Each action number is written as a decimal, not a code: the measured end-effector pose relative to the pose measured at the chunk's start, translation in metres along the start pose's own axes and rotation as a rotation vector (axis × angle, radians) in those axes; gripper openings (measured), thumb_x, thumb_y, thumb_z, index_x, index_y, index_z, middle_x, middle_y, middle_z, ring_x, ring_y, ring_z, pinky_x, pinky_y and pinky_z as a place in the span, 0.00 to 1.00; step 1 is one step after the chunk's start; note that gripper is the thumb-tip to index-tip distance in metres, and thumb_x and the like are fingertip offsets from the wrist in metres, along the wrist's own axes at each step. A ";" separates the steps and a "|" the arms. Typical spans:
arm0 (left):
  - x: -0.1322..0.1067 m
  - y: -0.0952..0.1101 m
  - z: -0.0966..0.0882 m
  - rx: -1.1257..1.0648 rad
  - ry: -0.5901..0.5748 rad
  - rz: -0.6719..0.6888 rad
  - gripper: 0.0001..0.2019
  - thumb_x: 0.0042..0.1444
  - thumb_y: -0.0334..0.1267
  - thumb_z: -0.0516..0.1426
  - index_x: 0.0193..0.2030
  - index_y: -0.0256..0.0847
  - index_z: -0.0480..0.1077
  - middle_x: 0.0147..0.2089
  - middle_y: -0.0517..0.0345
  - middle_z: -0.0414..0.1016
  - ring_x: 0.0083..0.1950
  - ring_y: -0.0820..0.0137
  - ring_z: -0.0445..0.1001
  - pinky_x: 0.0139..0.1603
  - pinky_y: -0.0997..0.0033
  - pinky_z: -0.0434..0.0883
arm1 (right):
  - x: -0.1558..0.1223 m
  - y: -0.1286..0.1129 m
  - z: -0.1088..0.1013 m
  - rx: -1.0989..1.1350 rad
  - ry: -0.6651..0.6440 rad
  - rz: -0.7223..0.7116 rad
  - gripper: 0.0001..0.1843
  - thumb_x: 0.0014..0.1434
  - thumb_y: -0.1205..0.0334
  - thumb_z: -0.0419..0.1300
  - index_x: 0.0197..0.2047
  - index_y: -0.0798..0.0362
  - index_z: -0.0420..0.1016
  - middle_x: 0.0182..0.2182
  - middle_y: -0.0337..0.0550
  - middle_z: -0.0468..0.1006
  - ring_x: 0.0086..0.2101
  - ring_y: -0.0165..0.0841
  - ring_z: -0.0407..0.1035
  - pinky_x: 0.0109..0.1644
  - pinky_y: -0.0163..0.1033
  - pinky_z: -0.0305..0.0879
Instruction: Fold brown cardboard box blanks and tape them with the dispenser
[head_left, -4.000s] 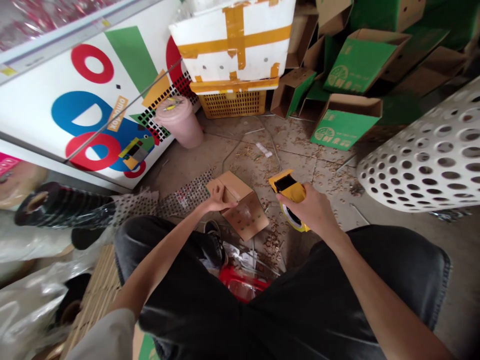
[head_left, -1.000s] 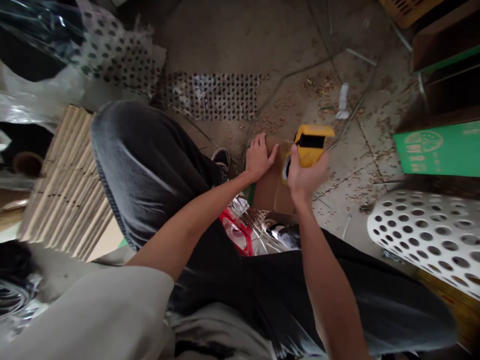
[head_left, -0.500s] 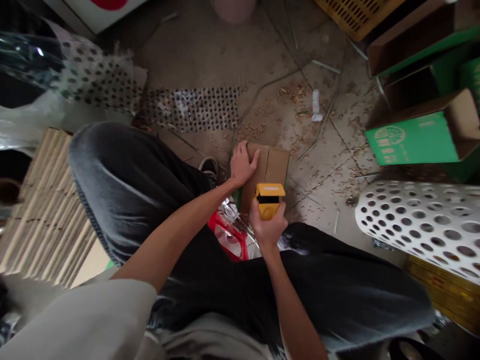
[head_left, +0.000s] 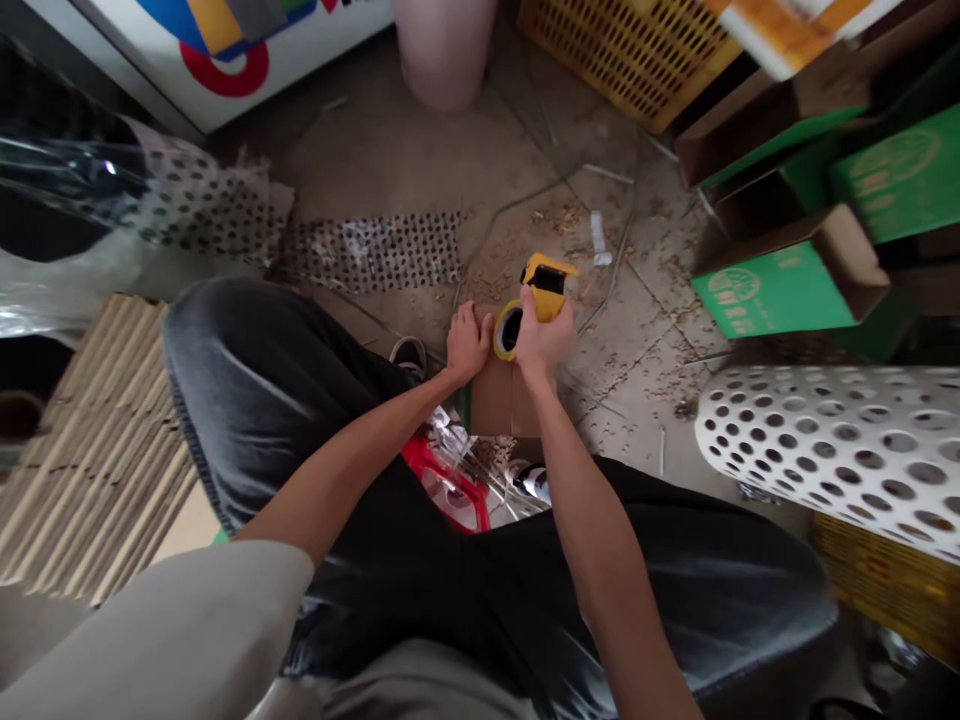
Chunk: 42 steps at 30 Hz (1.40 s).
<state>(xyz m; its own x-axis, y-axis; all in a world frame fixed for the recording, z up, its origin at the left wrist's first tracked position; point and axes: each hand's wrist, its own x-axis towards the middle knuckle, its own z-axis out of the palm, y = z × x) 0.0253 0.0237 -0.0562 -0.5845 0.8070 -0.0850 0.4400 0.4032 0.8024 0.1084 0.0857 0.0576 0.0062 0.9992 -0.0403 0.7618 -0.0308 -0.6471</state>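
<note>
Left hand point(head_left: 469, 345) flat on cardboard box point(head_left: 502, 400), right hand point(head_left: 541, 340) clenched on yellow tape dispenser point(head_left: 546, 285), green carton point(head_left: 772, 290) print unreadable

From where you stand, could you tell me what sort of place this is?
Probably a shop's packing storeroom: green-printed cardboard boxes, a yellow plastic crate, and a tape dispenser in the right hand.
</note>
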 end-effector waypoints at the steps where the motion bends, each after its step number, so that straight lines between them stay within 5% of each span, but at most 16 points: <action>1: -0.001 0.000 0.000 0.000 -0.003 0.003 0.29 0.73 0.55 0.42 0.68 0.35 0.59 0.66 0.34 0.67 0.70 0.52 0.65 0.71 0.50 0.62 | 0.002 0.003 -0.006 0.048 0.009 0.022 0.31 0.66 0.35 0.50 0.50 0.56 0.72 0.44 0.56 0.80 0.44 0.42 0.76 0.46 0.43 0.68; 4: -0.004 0.003 0.000 0.007 -0.003 0.021 0.29 0.73 0.54 0.42 0.69 0.34 0.57 0.67 0.33 0.66 0.70 0.51 0.64 0.71 0.48 0.61 | 0.006 0.013 -0.044 0.191 0.036 0.043 0.30 0.61 0.33 0.57 0.47 0.55 0.73 0.42 0.51 0.81 0.41 0.39 0.75 0.45 0.42 0.68; 9: -0.011 0.015 -0.008 0.113 -0.029 0.245 0.26 0.73 0.49 0.44 0.71 0.38 0.57 0.72 0.38 0.60 0.75 0.51 0.54 0.72 0.46 0.58 | 0.004 0.027 -0.150 0.252 0.106 -0.089 0.29 0.54 0.32 0.65 0.37 0.52 0.73 0.31 0.41 0.78 0.31 0.35 0.69 0.37 0.41 0.65; 14: -0.014 0.029 -0.018 0.245 -0.142 0.422 0.40 0.57 0.63 0.62 0.66 0.35 0.62 0.65 0.35 0.64 0.69 0.42 0.58 0.68 0.42 0.63 | -0.009 0.052 -0.219 0.257 0.253 -0.124 0.28 0.54 0.32 0.65 0.36 0.51 0.72 0.30 0.40 0.75 0.31 0.36 0.67 0.37 0.43 0.66; 17: -0.020 0.046 -0.025 0.269 -0.206 0.507 0.39 0.49 0.62 0.69 0.59 0.37 0.67 0.60 0.38 0.66 0.63 0.45 0.64 0.65 0.45 0.66 | -0.010 0.066 -0.231 0.264 0.336 -0.100 0.28 0.55 0.31 0.64 0.37 0.50 0.72 0.30 0.41 0.74 0.32 0.37 0.68 0.39 0.45 0.66; 22: -0.050 0.079 -0.045 0.127 -0.353 0.514 0.15 0.58 0.50 0.66 0.37 0.41 0.72 0.44 0.52 0.71 0.45 0.62 0.73 0.50 0.61 0.72 | -0.004 0.073 -0.246 0.220 0.415 -0.117 0.28 0.59 0.30 0.59 0.38 0.49 0.71 0.31 0.41 0.73 0.35 0.39 0.69 0.40 0.47 0.66; 26: -0.076 0.089 -0.072 0.025 -0.493 0.490 0.20 0.57 0.51 0.67 0.25 0.41 0.70 0.34 0.57 0.72 0.36 0.68 0.73 0.41 0.67 0.70 | -0.011 0.068 -0.256 0.205 0.394 -0.107 0.28 0.60 0.30 0.58 0.37 0.49 0.69 0.31 0.42 0.72 0.35 0.39 0.69 0.39 0.47 0.66; 32: -0.090 0.091 -0.094 0.119 -0.797 0.345 0.22 0.46 0.58 0.71 0.25 0.40 0.73 0.35 0.56 0.76 0.37 0.65 0.76 0.42 0.65 0.71 | -0.022 0.060 -0.263 0.257 0.334 -0.128 0.26 0.60 0.31 0.59 0.35 0.47 0.67 0.31 0.42 0.73 0.33 0.37 0.69 0.37 0.44 0.65; 36: -0.093 0.087 -0.088 0.390 -0.924 0.331 0.34 0.31 0.62 0.74 0.41 0.40 0.78 0.50 0.45 0.75 0.54 0.49 0.75 0.54 0.51 0.74 | -0.024 0.061 -0.259 0.259 0.260 -0.094 0.25 0.59 0.32 0.61 0.37 0.47 0.67 0.32 0.41 0.73 0.35 0.38 0.70 0.37 0.44 0.65; 39: -0.100 0.074 -0.082 0.482 -0.937 0.367 0.62 0.25 0.68 0.73 0.69 0.41 0.64 0.73 0.32 0.57 0.76 0.33 0.50 0.71 0.34 0.58 | -0.028 0.064 -0.251 0.216 0.133 -0.063 0.25 0.58 0.33 0.63 0.38 0.47 0.68 0.31 0.41 0.74 0.36 0.40 0.71 0.39 0.46 0.66; 42: -0.107 0.060 -0.079 0.479 -1.055 0.326 0.72 0.28 0.73 0.69 0.77 0.40 0.48 0.80 0.28 0.36 0.79 0.30 0.30 0.74 0.29 0.46 | -0.037 0.066 -0.239 0.124 -0.028 -0.078 0.25 0.57 0.34 0.64 0.39 0.48 0.69 0.30 0.43 0.74 0.37 0.43 0.72 0.40 0.47 0.66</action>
<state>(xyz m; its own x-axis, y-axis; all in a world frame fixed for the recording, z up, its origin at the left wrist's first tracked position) 0.0601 -0.0731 0.0475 0.3487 0.7664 -0.5395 0.8024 0.0534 0.5944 0.3137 0.0534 0.1983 -0.0692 0.9976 -0.0061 0.6737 0.0423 -0.7378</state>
